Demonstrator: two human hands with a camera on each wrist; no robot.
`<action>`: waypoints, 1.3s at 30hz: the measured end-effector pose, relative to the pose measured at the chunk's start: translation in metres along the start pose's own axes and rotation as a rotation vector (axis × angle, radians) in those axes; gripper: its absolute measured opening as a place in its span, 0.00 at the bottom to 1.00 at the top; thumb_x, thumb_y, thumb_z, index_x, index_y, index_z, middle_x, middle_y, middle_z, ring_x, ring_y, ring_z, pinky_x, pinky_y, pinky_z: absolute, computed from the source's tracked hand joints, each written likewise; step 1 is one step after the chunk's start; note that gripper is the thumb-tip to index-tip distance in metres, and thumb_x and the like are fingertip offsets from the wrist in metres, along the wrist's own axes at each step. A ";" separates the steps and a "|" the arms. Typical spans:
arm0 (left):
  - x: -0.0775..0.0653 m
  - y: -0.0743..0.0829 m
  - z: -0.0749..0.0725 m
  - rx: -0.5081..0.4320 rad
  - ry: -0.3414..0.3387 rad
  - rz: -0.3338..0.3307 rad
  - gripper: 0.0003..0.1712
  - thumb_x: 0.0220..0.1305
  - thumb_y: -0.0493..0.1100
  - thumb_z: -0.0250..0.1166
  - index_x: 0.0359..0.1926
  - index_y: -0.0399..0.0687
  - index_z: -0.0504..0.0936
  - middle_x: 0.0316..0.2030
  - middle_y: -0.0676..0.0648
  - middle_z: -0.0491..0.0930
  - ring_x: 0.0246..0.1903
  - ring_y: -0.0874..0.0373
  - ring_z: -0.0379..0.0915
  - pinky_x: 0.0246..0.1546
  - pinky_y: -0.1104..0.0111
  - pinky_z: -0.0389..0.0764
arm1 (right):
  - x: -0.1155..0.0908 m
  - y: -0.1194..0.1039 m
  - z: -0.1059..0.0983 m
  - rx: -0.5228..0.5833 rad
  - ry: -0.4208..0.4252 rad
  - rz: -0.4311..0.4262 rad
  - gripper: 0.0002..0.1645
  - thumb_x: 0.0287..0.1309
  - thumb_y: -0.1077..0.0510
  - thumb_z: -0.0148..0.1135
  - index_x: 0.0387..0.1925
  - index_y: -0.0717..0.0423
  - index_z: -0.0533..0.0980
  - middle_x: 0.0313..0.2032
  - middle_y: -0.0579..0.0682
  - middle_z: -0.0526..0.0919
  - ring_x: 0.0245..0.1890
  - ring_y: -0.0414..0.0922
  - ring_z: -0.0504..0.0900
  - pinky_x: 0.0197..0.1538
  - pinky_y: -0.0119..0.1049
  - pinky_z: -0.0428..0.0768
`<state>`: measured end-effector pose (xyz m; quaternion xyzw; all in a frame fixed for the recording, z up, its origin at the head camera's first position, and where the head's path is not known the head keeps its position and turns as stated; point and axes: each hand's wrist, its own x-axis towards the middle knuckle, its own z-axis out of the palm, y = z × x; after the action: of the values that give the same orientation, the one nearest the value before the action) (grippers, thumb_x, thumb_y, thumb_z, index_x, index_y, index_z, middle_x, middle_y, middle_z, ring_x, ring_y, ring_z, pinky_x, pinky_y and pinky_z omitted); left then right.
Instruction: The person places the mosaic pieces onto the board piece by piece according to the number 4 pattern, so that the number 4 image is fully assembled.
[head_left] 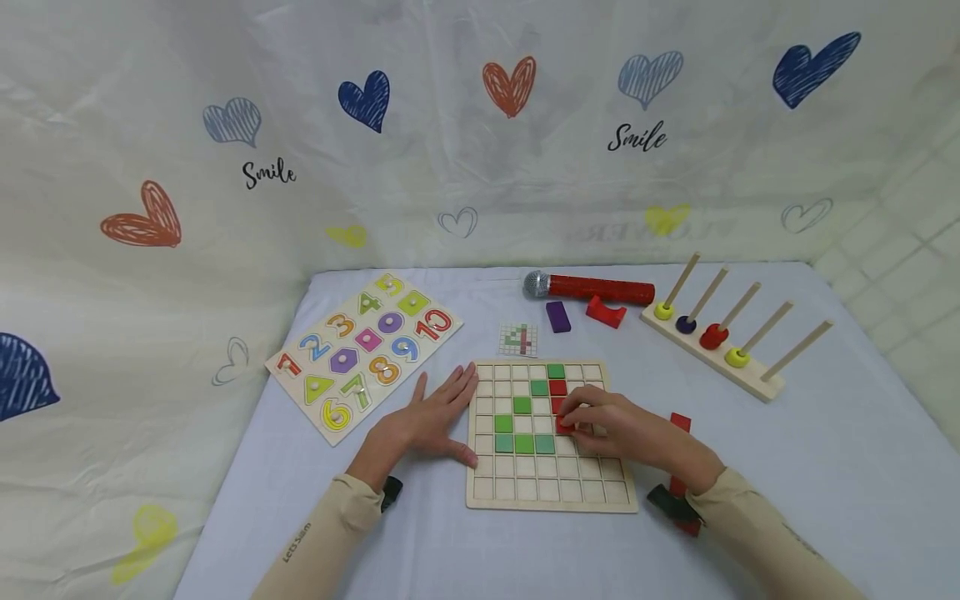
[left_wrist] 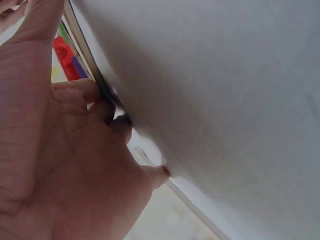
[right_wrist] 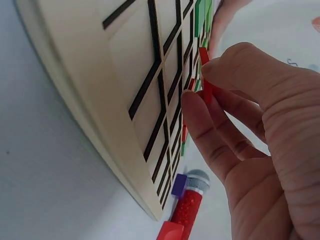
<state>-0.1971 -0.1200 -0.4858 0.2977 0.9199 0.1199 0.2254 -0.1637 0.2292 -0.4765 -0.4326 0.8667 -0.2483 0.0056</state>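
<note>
A wooden grid board [head_left: 551, 502] lies on the white tablecloth. Green square tiles [head_left: 521, 405] fill several of its cells in a diagonal and a short row. Down a column to their right run red tiles [head_left: 557, 387]. Thumb and fingertips of my right hand [head_left: 618, 427] pinch a red square tile [right_wrist: 204, 56], held close over the board at the foot of that column. My left hand [head_left: 438, 415] rests with spread fingers along the board's left edge, thumb near the lower part; in the left wrist view its palm [left_wrist: 85, 160] shows from below.
Behind the board lie a small pattern card [head_left: 518, 340], a purple block [head_left: 558, 317], a red block [head_left: 605, 312] and a microphone [head_left: 600, 288]. A number puzzle [head_left: 300, 392] is at left, a peg stand [head_left: 750, 372] at right. Red pieces [head_left: 680, 422] lie under my right forearm.
</note>
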 end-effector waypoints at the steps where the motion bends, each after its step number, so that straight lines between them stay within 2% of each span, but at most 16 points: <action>1: 0.000 0.000 0.000 0.000 0.000 0.000 0.76 0.56 0.73 0.76 0.88 0.50 0.39 0.89 0.50 0.31 0.89 0.51 0.26 0.83 0.32 0.29 | 0.001 -0.001 0.000 0.004 -0.010 0.007 0.14 0.58 0.68 0.77 0.46 0.55 0.90 0.51 0.51 0.85 0.50 0.46 0.83 0.53 0.37 0.91; 6: 0.000 0.000 0.000 -0.002 0.001 -0.002 0.77 0.56 0.73 0.76 0.88 0.50 0.38 0.89 0.50 0.31 0.89 0.51 0.26 0.83 0.32 0.29 | 0.004 -0.004 -0.001 0.014 -0.044 0.029 0.14 0.60 0.68 0.76 0.48 0.56 0.90 0.52 0.51 0.85 0.52 0.49 0.83 0.55 0.41 0.91; 16: 0.000 0.002 -0.001 0.009 0.003 -0.004 0.76 0.56 0.73 0.76 0.88 0.50 0.38 0.89 0.50 0.31 0.89 0.51 0.26 0.83 0.33 0.29 | 0.003 -0.001 0.005 -0.099 0.016 -0.040 0.15 0.55 0.68 0.80 0.45 0.59 0.90 0.48 0.52 0.87 0.51 0.49 0.82 0.53 0.43 0.91; 25: -0.001 0.002 -0.001 -0.008 -0.002 -0.001 0.77 0.56 0.73 0.76 0.88 0.49 0.38 0.89 0.50 0.31 0.89 0.50 0.26 0.83 0.32 0.29 | 0.003 -0.005 0.002 -0.021 -0.046 0.056 0.14 0.61 0.69 0.74 0.48 0.59 0.90 0.49 0.54 0.86 0.49 0.50 0.84 0.53 0.41 0.91; 31: 0.000 0.001 0.000 -0.011 -0.002 -0.004 0.77 0.56 0.73 0.76 0.88 0.50 0.38 0.89 0.50 0.32 0.89 0.50 0.26 0.83 0.33 0.29 | 0.001 -0.006 0.001 -0.050 -0.027 0.023 0.14 0.59 0.68 0.77 0.47 0.59 0.90 0.50 0.55 0.86 0.50 0.50 0.85 0.52 0.41 0.91; 39: -0.001 0.001 0.001 -0.002 0.006 0.001 0.77 0.56 0.73 0.76 0.88 0.51 0.38 0.89 0.51 0.32 0.89 0.50 0.27 0.83 0.33 0.30 | -0.012 -0.005 -0.010 -0.048 0.001 0.064 0.22 0.58 0.62 0.80 0.55 0.57 0.88 0.58 0.58 0.84 0.56 0.54 0.85 0.53 0.44 0.91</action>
<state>-0.1959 -0.1200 -0.4856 0.2974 0.9204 0.1218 0.2228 -0.1544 0.2397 -0.4677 -0.4047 0.8857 -0.2275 0.0029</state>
